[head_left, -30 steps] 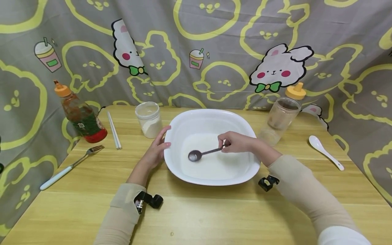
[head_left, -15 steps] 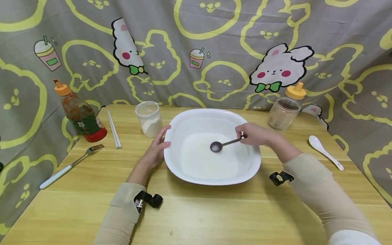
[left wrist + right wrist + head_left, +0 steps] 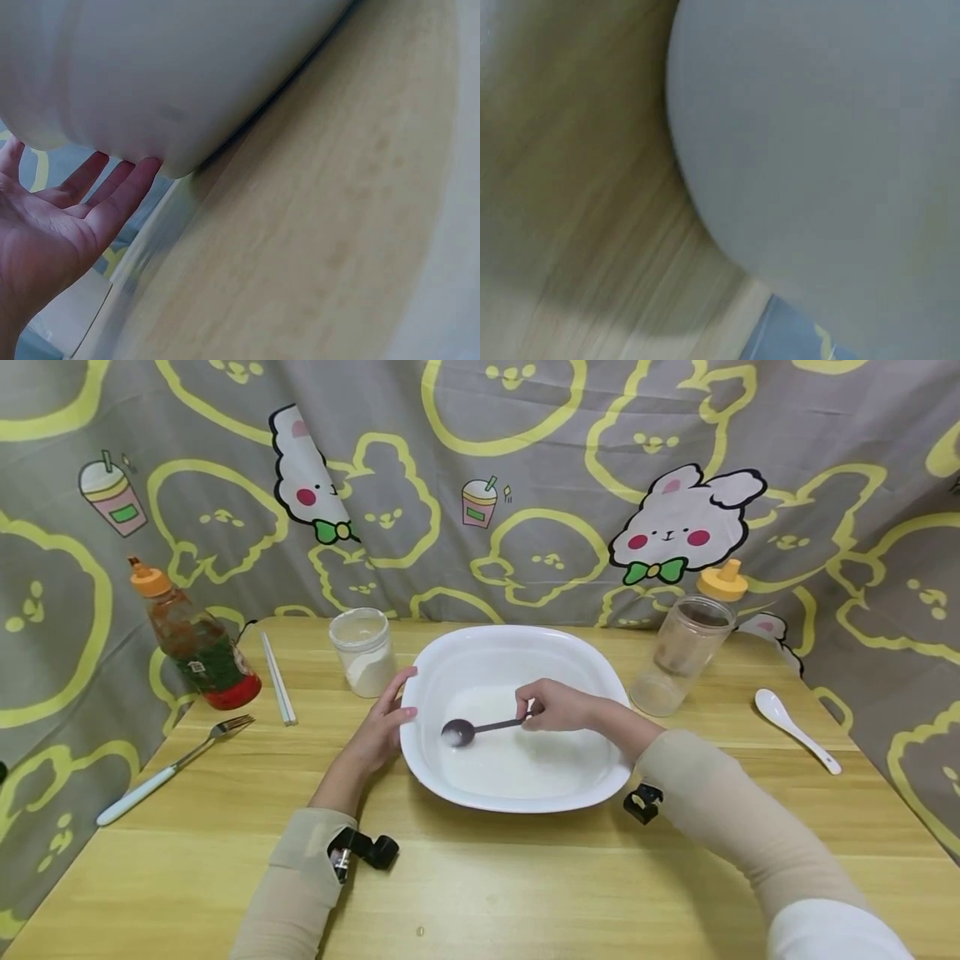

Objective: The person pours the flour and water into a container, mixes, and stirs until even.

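A white oval basin [image 3: 600,777] holds a milky white liquid [image 3: 498,777]. My left hand [image 3: 375,735] holds its left side, with two fingertips at the rim. In the left wrist view, several fingers of the left hand [image 3: 56,225] touch the basin's outer wall [image 3: 172,82]. Over the liquid, my right hand [image 3: 558,703] pinches the handle of a dark spoon [image 3: 459,732], whose bowl lies towards the left of the basin. The right wrist view has only the basin's outside [image 3: 817,172] and the table; the hand is hidden there.
Left of the basin stand a jar of white powder [image 3: 363,652] and a red sauce bottle [image 3: 202,652], with chopsticks [image 3: 278,681] and a fork [image 3: 176,768] nearby. On the right are a clear bottle [image 3: 682,652] with a yellow cap and a white spoon [image 3: 795,731]. A patterned curtain [image 3: 420,552] hangs behind.
The right hand moved the dark spoon rightwards in the basin, then back to the left, past where it was a second ago. The left hand and basin stay in place.
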`<move>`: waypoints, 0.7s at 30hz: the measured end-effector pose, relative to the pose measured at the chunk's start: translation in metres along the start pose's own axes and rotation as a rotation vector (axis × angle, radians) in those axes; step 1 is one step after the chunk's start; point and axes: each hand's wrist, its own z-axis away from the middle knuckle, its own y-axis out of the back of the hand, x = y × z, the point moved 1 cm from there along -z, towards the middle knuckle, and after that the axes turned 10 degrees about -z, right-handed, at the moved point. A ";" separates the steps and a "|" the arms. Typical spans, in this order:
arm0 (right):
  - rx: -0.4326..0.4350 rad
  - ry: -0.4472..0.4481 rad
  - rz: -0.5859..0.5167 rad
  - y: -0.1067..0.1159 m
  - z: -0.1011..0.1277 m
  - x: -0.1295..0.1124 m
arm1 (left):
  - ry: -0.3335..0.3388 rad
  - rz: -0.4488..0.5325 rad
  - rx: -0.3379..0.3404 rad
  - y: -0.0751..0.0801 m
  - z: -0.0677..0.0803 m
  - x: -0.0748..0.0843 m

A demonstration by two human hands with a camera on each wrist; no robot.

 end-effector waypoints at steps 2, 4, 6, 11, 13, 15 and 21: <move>-0.045 -0.003 -0.007 -0.001 0.004 -0.002 | -0.001 -0.001 0.002 0.000 0.000 0.000; -0.090 -0.005 0.006 0.002 0.012 -0.004 | 0.001 -0.001 0.005 0.000 -0.001 0.000; -0.127 -0.007 0.035 0.008 0.021 -0.006 | 0.001 0.002 0.003 0.000 -0.001 -0.001; -0.130 -0.048 0.151 0.030 0.044 -0.012 | -0.005 0.002 -0.001 0.001 -0.001 -0.001; -0.094 -0.079 0.217 0.040 0.050 -0.013 | -0.006 -0.004 -0.001 0.001 -0.001 0.000; -0.038 -0.107 0.283 0.050 0.053 -0.014 | -0.004 -0.007 -0.002 0.000 -0.001 0.001; 0.154 -0.129 0.428 0.059 0.041 -0.003 | 0.016 -0.010 0.008 -0.001 0.000 0.002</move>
